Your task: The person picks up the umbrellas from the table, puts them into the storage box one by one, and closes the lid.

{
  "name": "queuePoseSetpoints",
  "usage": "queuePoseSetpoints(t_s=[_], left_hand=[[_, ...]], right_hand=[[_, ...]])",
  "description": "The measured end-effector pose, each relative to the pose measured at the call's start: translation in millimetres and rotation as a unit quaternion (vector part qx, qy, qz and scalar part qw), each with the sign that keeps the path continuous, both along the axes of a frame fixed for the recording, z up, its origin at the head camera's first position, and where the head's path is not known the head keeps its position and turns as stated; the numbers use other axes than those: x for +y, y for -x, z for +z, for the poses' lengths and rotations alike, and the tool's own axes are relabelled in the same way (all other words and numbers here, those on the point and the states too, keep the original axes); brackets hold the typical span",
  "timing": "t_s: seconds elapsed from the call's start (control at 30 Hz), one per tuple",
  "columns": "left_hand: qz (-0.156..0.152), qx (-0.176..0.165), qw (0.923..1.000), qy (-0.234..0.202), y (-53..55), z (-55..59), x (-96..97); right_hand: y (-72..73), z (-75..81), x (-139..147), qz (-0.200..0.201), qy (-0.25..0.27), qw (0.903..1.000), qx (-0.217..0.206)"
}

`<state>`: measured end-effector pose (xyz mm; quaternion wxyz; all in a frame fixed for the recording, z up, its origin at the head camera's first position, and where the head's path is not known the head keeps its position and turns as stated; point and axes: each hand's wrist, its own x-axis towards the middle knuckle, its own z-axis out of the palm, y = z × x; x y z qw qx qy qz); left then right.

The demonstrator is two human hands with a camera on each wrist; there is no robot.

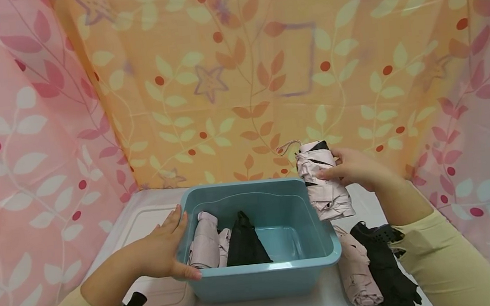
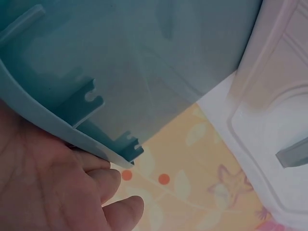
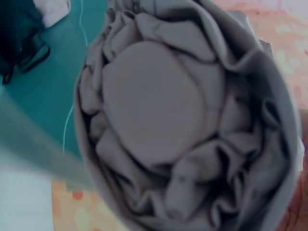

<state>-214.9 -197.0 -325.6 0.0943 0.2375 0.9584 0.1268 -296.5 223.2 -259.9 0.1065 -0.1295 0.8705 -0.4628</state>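
A pale pink folded umbrella (image 1: 329,196) with a wrist cord is held by my right hand (image 1: 360,168) above the right rim of a blue plastic bin (image 1: 266,267). Its bunched end (image 3: 154,103) fills the right wrist view. My left hand (image 1: 161,251) rests against the bin's left rim with extended fingers; the left wrist view shows the palm by the rim's underside. Inside the bin, on its left side, lie a pale folded umbrella (image 1: 206,241), a partly hidden pale one (image 1: 224,245) and a black one (image 1: 246,245).
Right of the bin, a pink folded umbrella (image 1: 359,275) and a black one (image 1: 387,270) lie side by side on the white table. A whitish lid (image 1: 156,294) lies left of the bin and partly beneath its edge. Patterned cloth (image 1: 244,98) encloses the back and sides.
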Motion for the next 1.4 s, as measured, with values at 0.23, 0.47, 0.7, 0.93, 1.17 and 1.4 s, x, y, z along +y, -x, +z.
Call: queuePoseSetpoints(t_s=[0.23, 0.47, 0.7, 0.93, 1.17, 1.4], left_hand=[[-0.001, 0.001, 0.9999, 0.010, 0.5, 1.8, -0.2], [0.004, -0.002, 0.9998, 0.022, -0.7, 1.9, 3.7], [0.008, 0.007, 0.9994, 0.033, -2.7, -1.6, 7.9], [0.005, -0.001, 0.9997, 0.023, -1.2, -4.5, 9.2], [0.007, 0.001, 0.9999, 0.014, -1.5, -2.4, 10.3], [0.006, -0.002, 1.0000, 0.008, -2.1, -1.5, 10.6]], right_hand=[[11.6, 3.3, -38, 0.009, -0.007, 0.9998, -0.017], [18.7, -2.2, -66, 0.003, -0.041, 0.9990, -0.019], [19.9, -8.4, -93, 0.012, -0.072, 0.9973, -0.013], [24.3, -21.0, -107, 0.007, -0.088, 0.9961, -0.007], [28.5, -33.9, -121, -0.014, -0.140, 0.9895, 0.032], [28.0, -45.5, -130, -0.019, -0.167, 0.9851, 0.036]])
